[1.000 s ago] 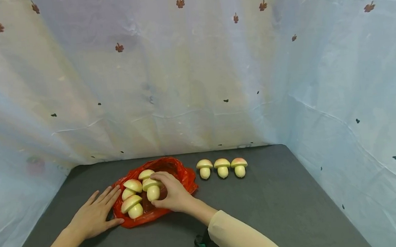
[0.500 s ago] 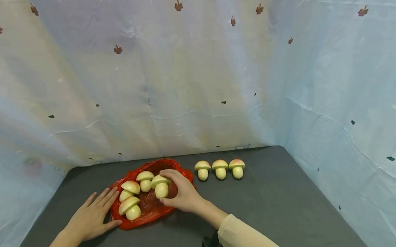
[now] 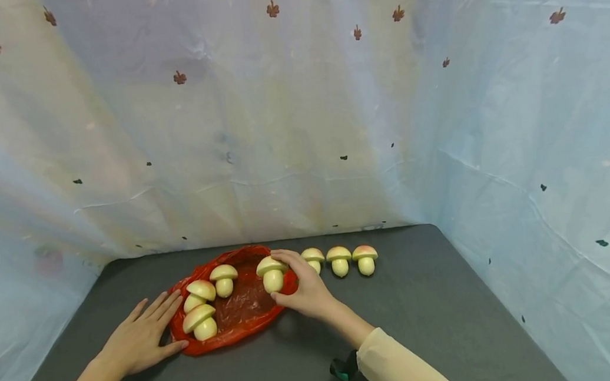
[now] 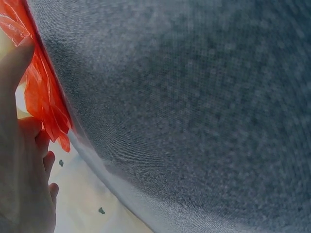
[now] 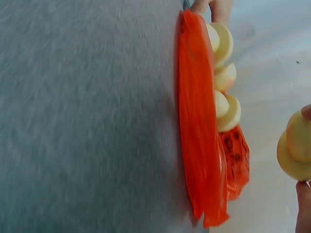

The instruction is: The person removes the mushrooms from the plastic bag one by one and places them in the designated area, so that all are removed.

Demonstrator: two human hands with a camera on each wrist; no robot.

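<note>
My right hand (image 3: 309, 287) pinches a cream toy mushroom (image 3: 272, 273) with a pinkish cap, thumb at the stem's foot and fingertips on the cap. It is held up over the right side of an opened red plastic bag (image 3: 241, 336). The right wrist view shows the same mushroom (image 5: 293, 150) raised clear of the bag. Inside the bag, three more mushrooms (image 3: 224, 280) lie toward the left. My left hand (image 3: 140, 338) rests on the bag's left edge, fingers spread and straight. In the left wrist view, its thumb touches the red plastic (image 4: 41, 92).
Three like mushrooms (image 3: 339, 262) stand in a row on the dark table (image 3: 425, 312), right of the bag; my right hand partly covers the nearest. A pale patterned curtain (image 3: 279, 127) hangs behind the table and along its sides. A black strap (image 3: 344, 367) hangs by my right wrist.
My right hand has carried the pinched mushroom rightward from beside the others in the bag to above the bag's right side. The left hand stays at the bag's left edge.
</note>
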